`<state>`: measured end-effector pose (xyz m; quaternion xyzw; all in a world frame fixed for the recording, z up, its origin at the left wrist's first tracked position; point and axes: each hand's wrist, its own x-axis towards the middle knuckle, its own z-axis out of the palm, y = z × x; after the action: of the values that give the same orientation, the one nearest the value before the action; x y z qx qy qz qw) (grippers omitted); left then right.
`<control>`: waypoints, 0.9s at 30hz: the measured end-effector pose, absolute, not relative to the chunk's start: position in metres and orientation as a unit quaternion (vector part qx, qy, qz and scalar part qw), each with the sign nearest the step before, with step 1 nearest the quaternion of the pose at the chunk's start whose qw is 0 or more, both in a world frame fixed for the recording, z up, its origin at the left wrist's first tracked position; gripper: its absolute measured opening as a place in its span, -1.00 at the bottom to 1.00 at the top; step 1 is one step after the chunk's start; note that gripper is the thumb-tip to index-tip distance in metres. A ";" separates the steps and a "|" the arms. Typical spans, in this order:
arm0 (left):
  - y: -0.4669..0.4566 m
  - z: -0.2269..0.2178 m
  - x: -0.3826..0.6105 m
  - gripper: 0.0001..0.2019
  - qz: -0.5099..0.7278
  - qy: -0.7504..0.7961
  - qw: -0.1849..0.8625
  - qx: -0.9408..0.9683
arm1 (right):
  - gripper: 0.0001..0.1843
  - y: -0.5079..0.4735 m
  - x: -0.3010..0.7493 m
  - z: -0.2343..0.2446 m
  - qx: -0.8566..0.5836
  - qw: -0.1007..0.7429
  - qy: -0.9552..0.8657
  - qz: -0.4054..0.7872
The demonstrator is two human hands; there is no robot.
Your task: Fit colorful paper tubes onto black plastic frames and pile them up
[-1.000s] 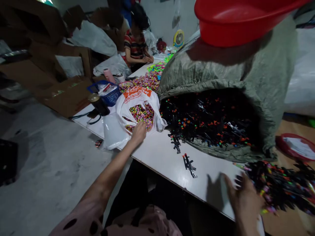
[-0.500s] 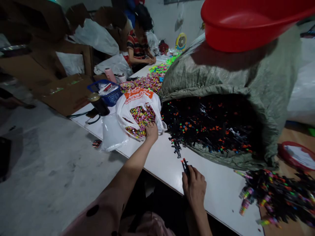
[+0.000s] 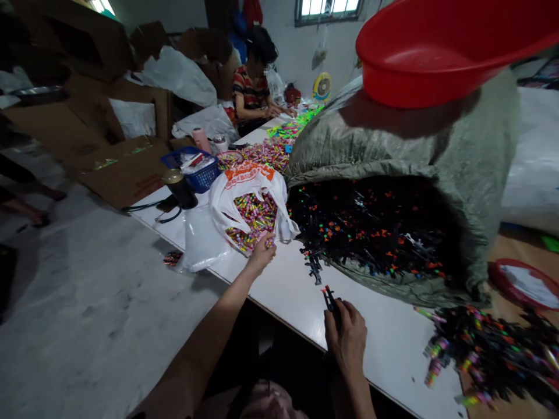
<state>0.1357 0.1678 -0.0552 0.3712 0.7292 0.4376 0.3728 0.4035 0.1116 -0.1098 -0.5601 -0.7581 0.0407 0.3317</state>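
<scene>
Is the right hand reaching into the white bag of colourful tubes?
No, the right hand grips a small black toy piece on the table, while the left hand is at the white bag.

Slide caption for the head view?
Left hand at bag of colourful tubes; right hand grips black toy piece on white table.

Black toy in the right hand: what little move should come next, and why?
Probably pick out one tube and bring the left hand over to the right hand. The right hand is closed on a black toy, while the left hand reaches into the colourful tubes in the white bag. The pile on the right mixes both, so they seem to go together.
</scene>
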 end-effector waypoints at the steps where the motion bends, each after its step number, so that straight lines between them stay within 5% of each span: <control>1: 0.160 -0.056 0.145 -0.56 0.461 0.695 0.423 0.355 | -0.56 0.111 0.400 -0.103 -0.565 0.346 -0.747 0.041; 5: 0.136 -0.056 0.187 -0.55 0.548 0.463 0.671 0.189 | -0.60 0.113 0.373 -0.070 -0.514 0.399 -0.749 0.123; 9: 0.132 -0.049 0.215 -0.70 0.526 0.393 0.750 0.080 | -0.46 0.121 0.347 -0.058 -0.430 0.402 -0.784 0.199; 15: 0.131 -0.049 0.231 -0.77 0.540 0.401 0.734 0.093 | -0.61 0.121 0.354 -0.072 -0.421 0.401 -0.782 0.224; 20: 0.124 -0.059 0.235 -0.45 0.520 0.399 0.742 0.140 | -0.62 0.124 0.370 -0.074 -0.392 0.411 -0.771 0.287; 24: 0.120 -0.061 0.230 -0.42 0.531 0.427 0.721 0.124 | -0.64 0.144 0.376 -0.061 -0.411 0.347 -0.771 0.342; 27: 0.118 -0.057 0.223 -0.47 0.565 0.466 0.675 0.090 | -0.69 0.171 0.365 -0.048 -0.539 0.239 -0.758 0.278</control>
<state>0.2229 0.1181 -0.0569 0.0899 0.4659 0.5652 0.6749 0.3651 0.1714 -0.0481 -0.5391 -0.7583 0.2778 0.2390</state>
